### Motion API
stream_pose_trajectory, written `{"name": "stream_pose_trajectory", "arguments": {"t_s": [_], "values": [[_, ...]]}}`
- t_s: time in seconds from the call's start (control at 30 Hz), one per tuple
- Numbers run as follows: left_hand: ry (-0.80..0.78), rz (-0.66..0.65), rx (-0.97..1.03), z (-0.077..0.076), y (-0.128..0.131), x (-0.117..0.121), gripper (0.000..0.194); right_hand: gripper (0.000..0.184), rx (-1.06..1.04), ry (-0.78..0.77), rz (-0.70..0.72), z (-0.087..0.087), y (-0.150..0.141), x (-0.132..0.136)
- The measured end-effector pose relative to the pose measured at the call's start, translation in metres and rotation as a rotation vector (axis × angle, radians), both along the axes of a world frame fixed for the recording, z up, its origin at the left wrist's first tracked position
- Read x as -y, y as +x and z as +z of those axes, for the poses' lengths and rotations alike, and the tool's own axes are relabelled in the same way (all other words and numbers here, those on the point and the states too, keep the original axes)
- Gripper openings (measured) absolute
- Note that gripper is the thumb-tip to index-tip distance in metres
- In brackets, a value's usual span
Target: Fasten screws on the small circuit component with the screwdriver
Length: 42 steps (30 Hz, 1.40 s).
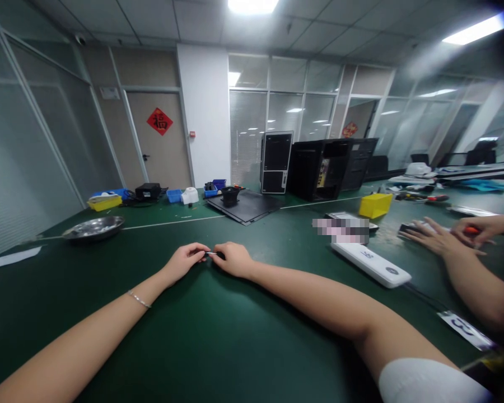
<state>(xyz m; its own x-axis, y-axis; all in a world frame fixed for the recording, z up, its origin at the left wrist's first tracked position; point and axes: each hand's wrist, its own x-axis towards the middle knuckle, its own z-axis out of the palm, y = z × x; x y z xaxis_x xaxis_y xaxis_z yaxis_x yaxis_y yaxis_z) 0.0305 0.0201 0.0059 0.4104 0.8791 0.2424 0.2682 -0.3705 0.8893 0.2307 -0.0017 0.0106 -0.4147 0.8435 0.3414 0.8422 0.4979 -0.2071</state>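
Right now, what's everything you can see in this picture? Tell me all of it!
table: one, dark green, under everything
bowl: one, silver, left side of the table
yellow bins: two, far left and right of middle
blue bins: several, far edge of the table
computer cases: three, black, far end of the table
power strip: one, white, right of the person's hands
co-worker's hands: two, right side of the table
metal piece: one, silver, pinched between the person's hands
bracelet: one, silver, on the left wrist
left hand: one, on the metal piece
right hand: one, on the metal piece
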Motion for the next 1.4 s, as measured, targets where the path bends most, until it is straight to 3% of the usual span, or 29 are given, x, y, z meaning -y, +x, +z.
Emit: {"name": "stream_pose_trajectory", "arguments": {"t_s": [0.47,1.13,1.4], "values": [[0.093,-0.022,-0.064,0.001,0.003,0.003,0.03,0.025,0.009,-0.006,0.052,-0.002,0.007,0.0],[0.097,-0.014,-0.093,0.002,0.005,0.004,0.031,0.022,-0.007,0.006,0.078,-0.001,0.01,0.001],[0.113,-0.017,-0.093,0.002,0.003,0.007,0.029,0.026,-0.114,-0.064,0.0,-0.005,0.007,0.0]]}}
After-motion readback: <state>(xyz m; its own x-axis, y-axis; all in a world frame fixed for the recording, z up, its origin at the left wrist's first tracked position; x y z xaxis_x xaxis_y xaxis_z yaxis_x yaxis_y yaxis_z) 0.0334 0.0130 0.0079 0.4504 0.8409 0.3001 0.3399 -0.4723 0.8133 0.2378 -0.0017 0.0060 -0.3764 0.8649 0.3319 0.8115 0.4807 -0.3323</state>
